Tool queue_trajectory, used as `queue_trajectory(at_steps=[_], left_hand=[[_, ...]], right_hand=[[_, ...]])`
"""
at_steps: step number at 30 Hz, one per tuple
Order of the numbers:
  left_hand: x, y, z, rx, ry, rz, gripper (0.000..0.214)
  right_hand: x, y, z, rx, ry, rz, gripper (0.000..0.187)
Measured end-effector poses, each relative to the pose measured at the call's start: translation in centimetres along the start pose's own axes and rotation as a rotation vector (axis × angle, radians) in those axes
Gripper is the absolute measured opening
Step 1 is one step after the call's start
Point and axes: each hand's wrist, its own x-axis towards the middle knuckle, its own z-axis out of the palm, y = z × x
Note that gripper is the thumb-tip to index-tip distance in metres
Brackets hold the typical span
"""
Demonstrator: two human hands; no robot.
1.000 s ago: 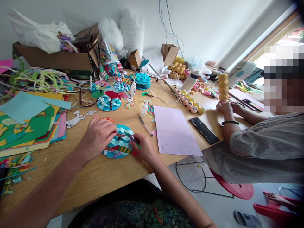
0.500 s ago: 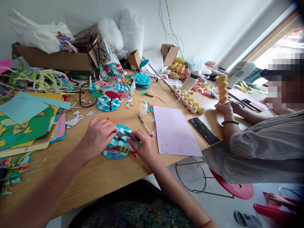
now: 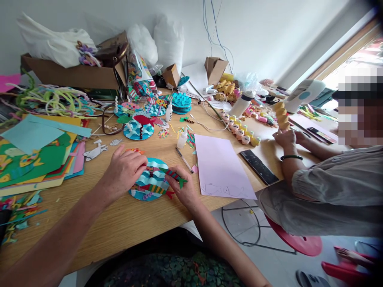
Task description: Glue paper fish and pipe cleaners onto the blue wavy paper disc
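A round blue paper disc (image 3: 138,195) with pale wavy strips lies on the table in front of me. A red, yellow and green striped paper fish (image 3: 154,189) sits across its lower part. My left hand (image 3: 127,169) is closed at the disc's upper left edge, thumb and fingers pinched on it; the fingertips are partly hidden. Between thumb and fingers of my right hand (image 3: 183,189) is a green paper fish (image 3: 173,175) with red stripes, held over the disc's right side. An orange paper piece (image 3: 136,151) shows behind my left hand.
A glue bottle (image 3: 182,138), a pen (image 3: 184,160) and a lilac sheet (image 3: 223,167) with drawn fish lie beyond my right hand. Coloured paper (image 3: 36,151) is stacked at left. A finished-looking disc (image 3: 136,133) stands behind. At right, a person holds a yellow wavy piece (image 3: 280,115).
The green striped fish has shifted right and swung outward in my right hand, its tail now farther past the disc. My left hand stays in place. The co-worker's yellow piece has tilted and lowered slightly.
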Motion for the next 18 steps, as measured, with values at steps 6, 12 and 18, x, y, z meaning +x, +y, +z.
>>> queue_trajectory(at_steps=[6,12,18], left_hand=[[0.00,-0.03,-0.13,-0.011,0.002,-0.026,0.018],[-0.04,0.12,-0.34,-0.024,-0.016,-0.016,0.018],[-0.35,0.40,-0.55,-0.009,0.011,0.022,0.018]], right_hand=[[-0.21,0.41,-0.06,0.063,-0.019,-0.009,0.006],[0.07,0.17,0.11,-0.027,-0.032,-0.027,0.008],[0.29,-0.12,0.13,-0.124,-0.062,0.026,0.017]])
